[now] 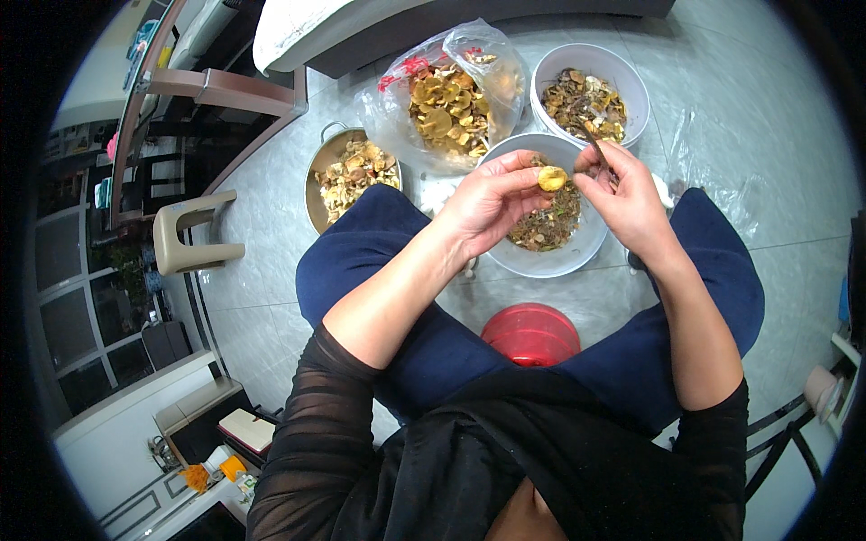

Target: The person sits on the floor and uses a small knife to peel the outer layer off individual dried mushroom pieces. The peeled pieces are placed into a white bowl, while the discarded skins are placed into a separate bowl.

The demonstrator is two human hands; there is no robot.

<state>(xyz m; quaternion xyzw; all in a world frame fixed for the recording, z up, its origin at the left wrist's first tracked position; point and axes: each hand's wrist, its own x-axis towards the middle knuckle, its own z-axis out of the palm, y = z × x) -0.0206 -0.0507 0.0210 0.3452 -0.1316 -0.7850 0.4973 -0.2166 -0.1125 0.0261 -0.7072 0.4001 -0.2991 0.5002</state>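
Observation:
Between the thumb and fingers of my left hand (484, 196) is a small yellow mushroom (552, 178). My right hand (622, 193) grips a thin dark tool (593, 143), perhaps a small knife, pointing up and away; its lower end is hidden in the fingers. Both hands hover above a pale plastic basin (497, 262) holding brown plant debris (544, 226). Just beyond, a white bucket (639, 81) contains mushrooms and scraps (585, 101). A clear plastic bag (507, 88) full of yellow-brown mushrooms (446, 108) stands behind my left hand.
A metal pan (313, 196) of pale mushroom pieces (355, 176) sits by my left knee. Under me is a red plastic stool or bucket (531, 331). A beige plastic stool (169, 237) lies left on the tiled floor (250, 284). Crumpled clear plastic (734, 203) is at the right.

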